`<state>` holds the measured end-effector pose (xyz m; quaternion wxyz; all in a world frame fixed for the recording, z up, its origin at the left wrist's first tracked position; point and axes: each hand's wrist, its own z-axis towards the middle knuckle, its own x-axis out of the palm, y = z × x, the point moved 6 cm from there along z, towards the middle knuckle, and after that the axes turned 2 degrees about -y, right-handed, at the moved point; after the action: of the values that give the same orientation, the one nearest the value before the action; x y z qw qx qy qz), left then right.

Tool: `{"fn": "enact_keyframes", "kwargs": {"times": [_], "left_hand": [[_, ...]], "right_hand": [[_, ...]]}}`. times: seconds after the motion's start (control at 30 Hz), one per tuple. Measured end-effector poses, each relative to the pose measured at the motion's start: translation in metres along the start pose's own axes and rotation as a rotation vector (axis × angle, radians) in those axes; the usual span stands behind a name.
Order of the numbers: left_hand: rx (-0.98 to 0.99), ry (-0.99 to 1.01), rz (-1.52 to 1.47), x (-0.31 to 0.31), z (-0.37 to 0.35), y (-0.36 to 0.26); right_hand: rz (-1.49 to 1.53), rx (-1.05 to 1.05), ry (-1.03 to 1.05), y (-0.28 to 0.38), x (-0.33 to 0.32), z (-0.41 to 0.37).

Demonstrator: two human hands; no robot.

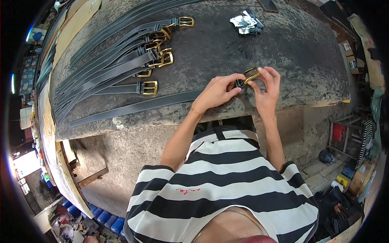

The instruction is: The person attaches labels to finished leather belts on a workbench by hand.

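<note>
A dark leather belt (162, 102) with pale edge stitching lies along the near side of the table, its buckle end raised between my hands. My left hand (219, 91) is closed on the strap just behind the buckle, thumb and fingers pinching it. With thumb and fingers, my right hand (267, 87) grips the gold-coloured belt buckle (252, 75), which stands tilted up from the strap. The exact joint between strap and buckle is partly hidden by my fingers.
Several finished-looking belts with gold buckles (165, 59) are heaped on the left of the dark, worn table (291, 52). A small pile of silvery and black pieces (247, 23) lies at the back. Blue containers (109, 220) stand on the floor at lower left.
</note>
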<state>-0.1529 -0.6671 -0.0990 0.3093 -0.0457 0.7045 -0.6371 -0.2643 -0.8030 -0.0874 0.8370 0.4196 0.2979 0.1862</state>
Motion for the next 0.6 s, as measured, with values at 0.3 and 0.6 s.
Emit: {"fn": "enact_keyframes", "kwargs": {"times": [0.3, 0.6], "left_hand": [[0.029, 0.094, 0.049, 0.001, 0.012, 0.008], [-0.050, 0.181, 0.043, 0.005, 0.002, 0.007]], "right_hand": [[0.168, 0.450, 0.180, -0.012, 0.003, -0.005], [0.194, 0.471, 0.339, -0.008, -0.005, -0.008]]}}
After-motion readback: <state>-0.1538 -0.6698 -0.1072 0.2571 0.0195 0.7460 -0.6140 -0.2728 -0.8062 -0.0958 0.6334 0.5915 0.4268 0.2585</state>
